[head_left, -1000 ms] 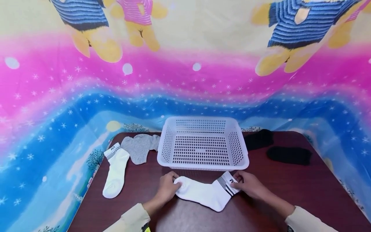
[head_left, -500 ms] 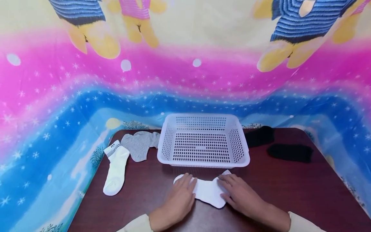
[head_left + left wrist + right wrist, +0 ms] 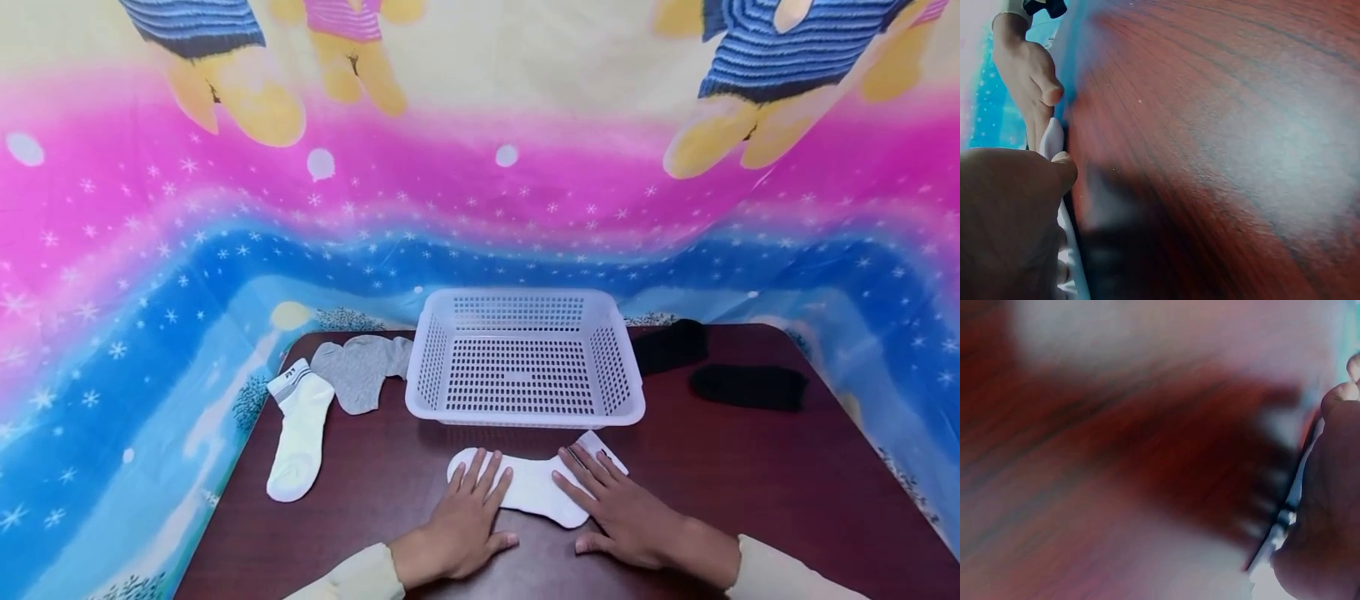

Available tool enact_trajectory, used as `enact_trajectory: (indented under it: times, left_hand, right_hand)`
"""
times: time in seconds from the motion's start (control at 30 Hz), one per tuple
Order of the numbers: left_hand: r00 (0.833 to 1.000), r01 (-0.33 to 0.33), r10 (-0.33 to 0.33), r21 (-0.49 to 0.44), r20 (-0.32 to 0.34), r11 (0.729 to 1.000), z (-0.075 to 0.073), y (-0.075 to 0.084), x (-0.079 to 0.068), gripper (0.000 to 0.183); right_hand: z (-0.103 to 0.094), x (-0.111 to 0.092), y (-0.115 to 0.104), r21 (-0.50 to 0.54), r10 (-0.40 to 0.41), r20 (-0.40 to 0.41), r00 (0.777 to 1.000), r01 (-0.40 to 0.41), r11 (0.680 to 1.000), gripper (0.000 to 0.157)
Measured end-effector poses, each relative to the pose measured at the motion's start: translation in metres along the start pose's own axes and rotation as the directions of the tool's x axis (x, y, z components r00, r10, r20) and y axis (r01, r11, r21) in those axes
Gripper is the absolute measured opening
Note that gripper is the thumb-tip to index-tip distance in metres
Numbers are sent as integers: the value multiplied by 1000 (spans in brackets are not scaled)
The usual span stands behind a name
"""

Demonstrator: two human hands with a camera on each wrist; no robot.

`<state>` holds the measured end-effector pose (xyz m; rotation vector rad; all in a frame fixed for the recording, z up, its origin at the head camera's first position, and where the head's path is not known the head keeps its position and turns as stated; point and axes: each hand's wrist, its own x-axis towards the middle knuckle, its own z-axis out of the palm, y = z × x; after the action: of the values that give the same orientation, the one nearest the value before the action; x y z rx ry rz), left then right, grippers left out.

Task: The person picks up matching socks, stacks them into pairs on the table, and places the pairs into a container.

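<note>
A white sock (image 3: 528, 485) with dark stripes at its cuff lies flat on the table in front of the basket. My left hand (image 3: 467, 518) rests on its toe end with straight, spread fingers. Across the cuff end lie the straight fingers of my right hand (image 3: 628, 518), partly covering the stripes. Both thumbs point inward over the tabletop. In the left wrist view the sock (image 3: 1054, 139) shows as a thin pale edge under the hand. The right wrist view is blurred, with the hand (image 3: 1329, 506) at its right side above the sock's edge.
A white plastic basket (image 3: 517, 417) stands at the back centre of the dark red table (image 3: 750, 475). Another white sock (image 3: 300, 442) and grey socks (image 3: 360, 371) lie to its left. Black socks (image 3: 750, 387) lie to its right. A patterned cloth (image 3: 480, 208) hangs behind.
Both hands let go of the sock's ends, which they were pinching, and moved inward onto it. Their fingers are now straight and flat over the sock. The basket and other socks stayed in place.
</note>
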<state>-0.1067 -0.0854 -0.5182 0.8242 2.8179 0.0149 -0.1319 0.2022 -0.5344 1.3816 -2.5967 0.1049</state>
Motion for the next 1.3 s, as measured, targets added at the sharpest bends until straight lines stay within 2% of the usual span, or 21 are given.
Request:
enact_trajectory:
  times: [0.1,0.2,0.33,0.4,0.47,0.53,0.63,0.77,0.9,1.07,1.3]
  left_hand:
    - [999,-19,18,-23,-29,1000,0,-5,-3,79]
    - [999,-31,29,-54,-39,998,-2,-10,-6,77]
    - [1000,-4,4,-79,8,997,-13,-5,-12,75]
    - [1000,0,2,-81,23,997,-17,2,-13,74]
    - [1000,-3,5,-66,25,998,-20,9,-13,72]
    - [1000,2,-1,-35,13,999,-19,13,-11,71]
    - [999,48,-48,-13,10,999,-13,12,-7,74]
    - [995,99,-96,-94,26,991,-6,4,-8,81]
    - [997,81,-79,-142,24,986,-5,0,-16,82]
    - [998,68,-65,-177,23,982,-4,-3,-25,84]
    - [992,124,-110,-312,63,942,-12,-4,-29,83]
  right_hand:
    - [-4,-7,8,9,7,15,1000,-7,1000,83]
    - [-7,-15,13,24,57,31,998,-58,998,83]
    - [-11,-16,10,55,186,25,982,-188,981,82]
    - [-13,-13,4,69,208,1,978,-207,976,82]
    - [-13,-9,-3,76,167,-24,986,-165,983,81]
    - [-11,-4,-10,66,83,-27,996,-81,995,80]
    - [-7,0,-17,65,-29,7,1000,28,998,77]
    - [-4,-1,-16,80,-86,63,994,80,994,73]
    - [-5,-8,-6,92,-116,74,990,109,990,73]
    - [-9,-21,6,91,-108,68,992,102,991,77]
    - [-16,-29,9,103,20,62,998,-26,994,74]
